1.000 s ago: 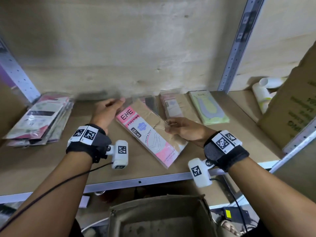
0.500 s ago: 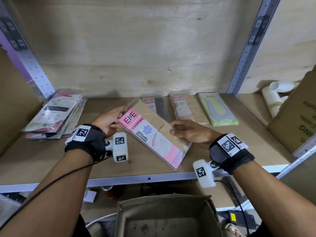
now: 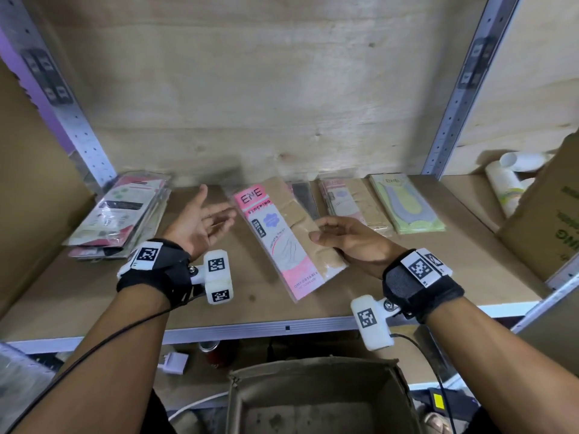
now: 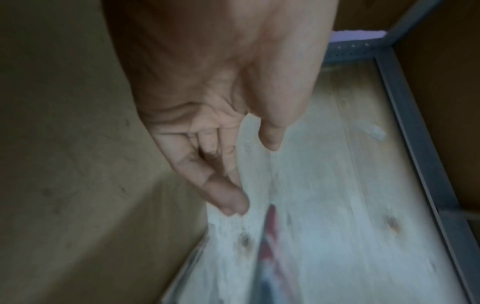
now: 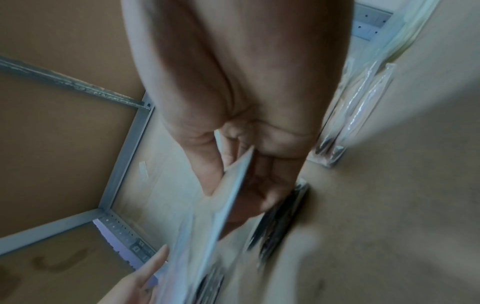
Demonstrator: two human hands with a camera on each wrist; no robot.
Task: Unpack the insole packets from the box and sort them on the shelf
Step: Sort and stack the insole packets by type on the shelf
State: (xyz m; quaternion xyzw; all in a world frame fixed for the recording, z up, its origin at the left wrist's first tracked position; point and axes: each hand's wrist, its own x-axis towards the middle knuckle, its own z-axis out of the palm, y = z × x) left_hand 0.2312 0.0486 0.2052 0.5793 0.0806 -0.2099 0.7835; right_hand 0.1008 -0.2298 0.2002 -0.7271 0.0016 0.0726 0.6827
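head view is evenly lit and fairly sharp at center, soft daylight look with a purple tint on the left upright (image 3: 72, 120), uprights bowing outward at the edges from the wide lens, slight motion smear on the left hand (image 3: 200, 223) and a dark shadow smudge on the back panel (image 3: 282, 89) just above the shelf (image 3: 78, 292). left wrist view is dim and heavily motion-blurred, left hand (image 4: 221, 102) soft, pale wood brightest at lower right, left side murky. right wrist view is blurred too, the pink packet (image 5: 207, 216) smeared into streaks, glare on the clear wrappers (image 5: 363, 102) at upper right.

Packets (image 3: 351, 205) lie along the shelf (image 3: 454, 264) back; box (image 3: 316, 399) stands below.
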